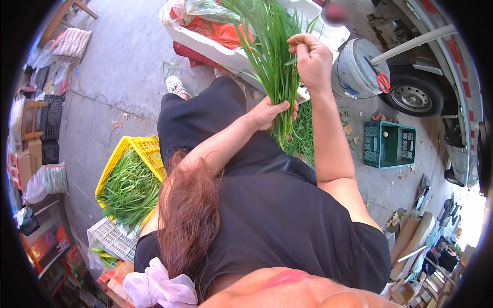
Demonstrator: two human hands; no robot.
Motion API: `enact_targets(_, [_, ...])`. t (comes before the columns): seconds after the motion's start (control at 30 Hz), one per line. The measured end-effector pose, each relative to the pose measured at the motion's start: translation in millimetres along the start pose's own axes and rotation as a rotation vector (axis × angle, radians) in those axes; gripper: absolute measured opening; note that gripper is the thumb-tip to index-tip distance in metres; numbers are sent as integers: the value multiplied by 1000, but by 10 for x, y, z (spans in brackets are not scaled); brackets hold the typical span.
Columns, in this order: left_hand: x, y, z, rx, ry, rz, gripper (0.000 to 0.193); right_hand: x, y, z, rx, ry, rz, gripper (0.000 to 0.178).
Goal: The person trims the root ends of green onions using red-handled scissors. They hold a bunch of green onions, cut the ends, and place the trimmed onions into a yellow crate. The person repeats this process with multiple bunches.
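We note the left hand [268, 112] clenched round the long green chive bunch [272, 56]; the right hand [309, 57] pinches its upper leaves.

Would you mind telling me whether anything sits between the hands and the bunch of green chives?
Nothing visible does. The left hand is already closed around the lower part of the bunch of chives, and the right hand pinches a leaf near its upper part. Both touch it directly; the white box lies behind.
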State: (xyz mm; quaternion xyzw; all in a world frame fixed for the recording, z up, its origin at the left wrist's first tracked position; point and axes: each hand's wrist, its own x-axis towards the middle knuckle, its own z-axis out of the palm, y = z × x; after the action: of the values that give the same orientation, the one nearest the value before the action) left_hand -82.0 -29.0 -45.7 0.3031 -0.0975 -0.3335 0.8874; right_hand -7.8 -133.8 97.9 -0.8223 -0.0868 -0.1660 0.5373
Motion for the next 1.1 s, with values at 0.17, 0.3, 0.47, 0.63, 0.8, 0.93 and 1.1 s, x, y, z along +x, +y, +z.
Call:
enact_targets(0.17, [5,-10,-14,15,2,-7,31,179,167,78,-262,113,-130,12])
enact_targets(0.3, [-6,-5,-15,19,-25,-35,32,247,212,94,-246,73,-139,13])
enact_targets(0.47, [-16,-9,-14,43,-35,-33,32,233,93,107,-214,24,43,14])
enact_targets(0.63, [-11,14,23,21,-28,-28,32,216,188,83,31,51,131,15])
enact_targets(0.8, [-14,-13,5,5,6,-30,33,173,172,36,299,59,288,14])
enact_targets(0.93, [-6,-14,15,-2,1,-22,33,155,149,-1,397,73,294,14])
enact_targets(1.1, [-3,-9,14,3,12,-23,33,145,183,-33,453,77,305,14])
